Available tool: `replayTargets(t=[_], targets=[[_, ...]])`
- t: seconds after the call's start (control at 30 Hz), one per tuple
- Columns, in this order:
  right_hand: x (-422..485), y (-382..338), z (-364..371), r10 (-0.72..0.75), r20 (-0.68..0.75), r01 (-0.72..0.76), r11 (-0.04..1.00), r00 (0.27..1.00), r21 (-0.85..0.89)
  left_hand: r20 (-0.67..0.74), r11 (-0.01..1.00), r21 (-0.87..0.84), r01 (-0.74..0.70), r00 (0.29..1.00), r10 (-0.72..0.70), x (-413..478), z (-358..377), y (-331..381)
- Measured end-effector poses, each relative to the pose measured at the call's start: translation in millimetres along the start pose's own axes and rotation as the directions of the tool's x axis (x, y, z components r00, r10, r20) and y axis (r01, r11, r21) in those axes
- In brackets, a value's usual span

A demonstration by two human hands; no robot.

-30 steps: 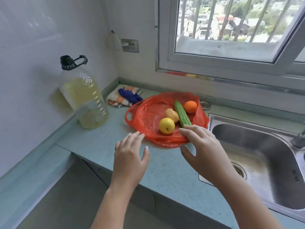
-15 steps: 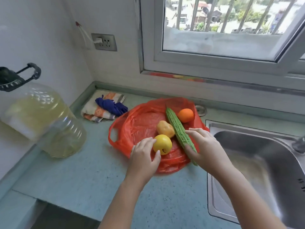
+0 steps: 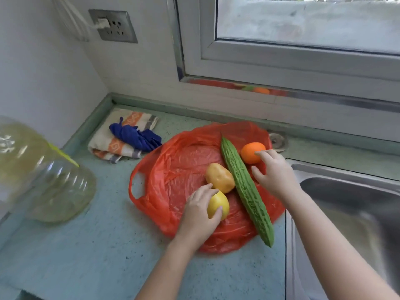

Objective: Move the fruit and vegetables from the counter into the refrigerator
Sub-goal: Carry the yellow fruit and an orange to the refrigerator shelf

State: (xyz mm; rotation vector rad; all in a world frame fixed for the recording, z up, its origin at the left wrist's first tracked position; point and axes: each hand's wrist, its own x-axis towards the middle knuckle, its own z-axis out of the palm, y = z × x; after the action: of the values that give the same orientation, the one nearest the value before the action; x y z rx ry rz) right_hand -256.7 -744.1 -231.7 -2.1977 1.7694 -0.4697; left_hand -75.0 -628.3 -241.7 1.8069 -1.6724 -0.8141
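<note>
Left hand (image 3: pixel 198 213) cupped over yellow fruit (image 3: pixel 218 205) at near side of red plastic bag (image 3: pixel 173 176) on counter (image 3: pixel 91 256) — fingers wrapped, lift not begun. Fruit smooth, round, likely firm; palm grip suits. Potato (image 3: pixel 219 178) just beyond, touching it — dense, matte. Bitter gourd (image 3: pixel 244 187) long, warty, lying diagonally; best taken mid-length to avoid tipping. Right hand (image 3: pixel 276 174) spread wide, fingertips (image 3: pixel 258 153) touching orange (image 3: pixel 251 151) at far side of bag; not holding. Refrigerator out of view.
</note>
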Motion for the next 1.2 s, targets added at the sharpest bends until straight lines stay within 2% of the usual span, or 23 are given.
replayTargets(t=[0.27,0.43,0.8,1.07,1.2], targets=[[46.9,5.5,21.6,0.133,-0.047,-0.131,0.990,0.990,0.046,0.034,1.000,0.022,0.014,0.999,-0.015,16.2,17.8,-11.6],[59.0,9.7,32.1,0.153,-0.054,-0.150,0.987,0.987,0.054,0.037,0.999,0.040,0.018,0.999,-0.020,22.8,21.8,-13.4],[43.6,22.6,46.6,0.206,-0.182,-0.123,0.915,0.962,0.385,0.040,0.999,0.045,0.024,0.999,-0.026,16.5,24.0,-17.3],[47.5,27.7,45.6,0.287,-0.036,-0.242,0.864,0.957,0.441,0.047,0.998,0.021,0.063,0.997,-0.064,14.8,24.5,-19.0],[48.3,32.4,45.2,0.276,0.026,-0.257,0.853,0.961,0.455,0.064,0.990,-0.006,0.137,0.989,-0.137,14.6,24.1,-19.0]])
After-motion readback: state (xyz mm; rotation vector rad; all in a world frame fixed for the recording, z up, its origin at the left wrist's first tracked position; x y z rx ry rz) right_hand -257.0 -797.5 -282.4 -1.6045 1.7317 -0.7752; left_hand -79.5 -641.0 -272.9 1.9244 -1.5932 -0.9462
